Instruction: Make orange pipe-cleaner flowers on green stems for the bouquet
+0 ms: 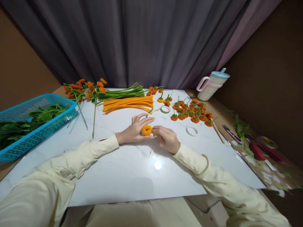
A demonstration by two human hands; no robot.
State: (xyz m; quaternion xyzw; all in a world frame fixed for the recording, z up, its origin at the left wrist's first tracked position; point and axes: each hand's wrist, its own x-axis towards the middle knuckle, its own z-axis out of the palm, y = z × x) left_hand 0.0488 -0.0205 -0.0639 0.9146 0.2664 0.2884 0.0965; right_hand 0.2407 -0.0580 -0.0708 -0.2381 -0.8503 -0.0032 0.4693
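Over the middle of the white tabletop, my left hand [132, 130] is closed on a small yellow-orange pipe-cleaner pumpkin [146, 130]. Its round ribbed face points toward me, and a thin green stem [150, 112] rises behind the fingers. From the right, my right hand [167, 137] reaches its edge with thumb and fingers pinched together. What those fingertips grip, if anything, is too small to make out. Just beyond the hands lie a bundle of orange pipe cleaners [129, 104] and a roll of green tape [165, 109].
Finished orange pumpkins [195, 113] cluster at the right, near a white tape ring [192, 131]. Green pipe cleaners [125, 92] lie at the back. A blue basket [40, 137] of green pieces stands left, a tumbler [211, 85] back right. Pliers [233, 134] rest beside the right edge.
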